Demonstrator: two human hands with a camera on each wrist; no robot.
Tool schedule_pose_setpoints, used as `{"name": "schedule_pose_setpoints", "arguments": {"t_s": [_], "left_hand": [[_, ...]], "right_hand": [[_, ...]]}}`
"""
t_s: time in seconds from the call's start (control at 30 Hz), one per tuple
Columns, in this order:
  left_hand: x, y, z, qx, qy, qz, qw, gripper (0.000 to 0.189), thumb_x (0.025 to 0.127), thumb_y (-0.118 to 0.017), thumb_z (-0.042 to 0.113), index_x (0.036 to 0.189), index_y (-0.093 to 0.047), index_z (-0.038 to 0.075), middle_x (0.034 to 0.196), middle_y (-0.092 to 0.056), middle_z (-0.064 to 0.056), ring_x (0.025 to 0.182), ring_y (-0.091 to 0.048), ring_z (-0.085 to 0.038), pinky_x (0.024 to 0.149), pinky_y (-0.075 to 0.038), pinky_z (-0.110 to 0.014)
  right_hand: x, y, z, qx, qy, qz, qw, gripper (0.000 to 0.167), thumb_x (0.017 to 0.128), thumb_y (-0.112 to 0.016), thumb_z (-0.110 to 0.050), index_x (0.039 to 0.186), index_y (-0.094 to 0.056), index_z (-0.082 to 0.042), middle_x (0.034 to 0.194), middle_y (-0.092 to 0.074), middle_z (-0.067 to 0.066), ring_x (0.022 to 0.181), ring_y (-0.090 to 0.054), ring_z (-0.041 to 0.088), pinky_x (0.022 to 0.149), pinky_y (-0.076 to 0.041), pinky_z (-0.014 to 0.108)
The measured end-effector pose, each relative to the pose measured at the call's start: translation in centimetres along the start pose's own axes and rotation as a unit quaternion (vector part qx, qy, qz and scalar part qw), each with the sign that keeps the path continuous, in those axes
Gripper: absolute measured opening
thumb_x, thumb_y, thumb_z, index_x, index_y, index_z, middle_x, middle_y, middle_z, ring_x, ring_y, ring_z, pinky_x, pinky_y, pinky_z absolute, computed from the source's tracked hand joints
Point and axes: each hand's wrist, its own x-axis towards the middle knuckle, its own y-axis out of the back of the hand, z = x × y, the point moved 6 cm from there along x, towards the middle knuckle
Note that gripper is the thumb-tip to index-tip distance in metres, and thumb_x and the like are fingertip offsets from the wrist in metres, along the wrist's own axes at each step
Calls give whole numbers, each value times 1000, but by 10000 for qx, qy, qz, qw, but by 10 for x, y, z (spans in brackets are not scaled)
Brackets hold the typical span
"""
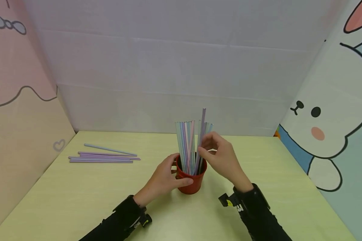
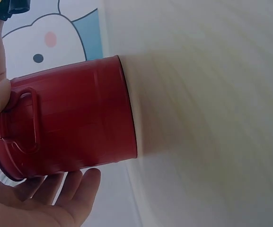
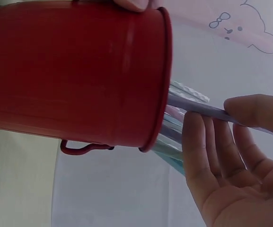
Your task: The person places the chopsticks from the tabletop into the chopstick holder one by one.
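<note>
A small red bucket [image 1: 190, 186] with side handles stands upright on the table, holding many pastel straws [image 1: 182, 140] in green, blue, purple and pink. My left hand [image 1: 164, 179] grips the bucket from the left, thumb across its front near the rim. In the left wrist view, one wire handle [image 2: 35, 120] shows beside the thumb, and the fingers lie along the far side. Above the rim, my right hand [image 1: 221, 155] pinches a purple straw [image 3: 202, 109] between thumb and fingers. That straw rises higher than the others, its lower end inside the bucket.
Several purple straws [image 1: 105, 160] lie side by side on the table [image 1: 63, 201] at the left, with a bluish straw [image 1: 108, 149] slanting behind them. A pale wall [image 1: 169, 67] closes off the back, and cartoon-printed panels [image 1: 328, 134] stand at the sides.
</note>
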Motion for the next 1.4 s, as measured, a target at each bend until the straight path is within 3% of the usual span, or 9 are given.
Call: {"name": "schedule_pose_setpoints", "arguments": {"t_s": [0.27, 0.53, 0.8, 1.0, 1.1, 1.2, 1.27, 1.4], "left_hand": [[0, -1, -1, -30, -57, -41, 10000, 89, 86, -92, 32, 159, -43, 18, 146, -58, -2, 132, -58, -24, 104, -58, -43], [-1, 0, -1, -14, -24, -37, 10000, 89, 86, -92, 32, 159, -43, 18, 146, -57, -2, 133, -57, -24, 105, -57, -44], [-2, 0, 1, 36, -54, -41, 10000, 88, 86, -92, 31, 159, -43, 17, 147, -57, -2, 133, -57, -24, 105, -57, -44], [-4, 7, 2, 377, -10, -187, 9991, 91, 85, -92, 35, 160, -43, 17, 149, -56, -1, 135, -55, -24, 108, -54, -49], [-9, 24, 1, 701, 8, -311, 9971, 95, 86, -91, 39, 162, -40, 16, 154, -53, -4, 138, -53, -30, 112, -50, -53], [-16, 53, -2, 1378, -112, -290, 9900, 96, 87, -89, 44, 163, -39, 15, 158, -50, -10, 140, -53, -35, 112, -49, -55], [-22, 77, -6, 1997, -185, -126, 9796, 94, 87, -88, 47, 162, -42, 15, 159, -50, -11, 139, -54, -35, 109, -51, -57], [-35, 131, -17, 3059, -298, 243, 9513, 82, 88, -87, 46, 155, -52, 14, 154, -54, -11, 138, -53, -39, 105, -52, -62]], "right_hand": [[-2, -9, 12, -353, -401, -548, 9971, 18, 95, -76, -4, 110, -65, -6, 98, -71, 6, 88, -71, 18, 78, -61, 31], [-3, -8, 15, -517, -519, -658, 9951, 27, 92, -78, -2, 113, -63, -6, 99, -70, 7, 89, -71, 19, 79, -61, 32], [-2, -1, 13, -973, -443, -390, 9935, 33, 91, -82, -5, 117, -62, -4, 97, -73, 7, 86, -73, 19, 76, -63, 35], [-5, 9, 2, -1476, -260, 44, 9887, 38, 91, -84, -9, 119, -58, -3, 93, -69, 6, 84, -70, 20, 78, -61, 39], [-9, 13, -9, -1585, -43, 119, 9873, 37, 92, -83, -9, 120, -59, -4, 98, -68, 7, 86, -70, 20, 82, -63, 41], [-15, 13, -24, -1700, 451, 16, 9844, 38, 91, -85, -9, 122, -63, -5, 107, -69, 8, 93, -70, 20, 85, -63, 42], [-22, 11, -36, -1831, 875, -85, 9792, 41, 89, -87, -11, 123, -64, -6, 114, -68, 7, 100, -67, 20, 88, -62, 41], [-38, 3, -56, -1893, 1603, -362, 9681, 52, 85, -90, -13, 129, -64, -7, 129, -62, 5, 119, -60, 22, 97, -59, 42]]}}
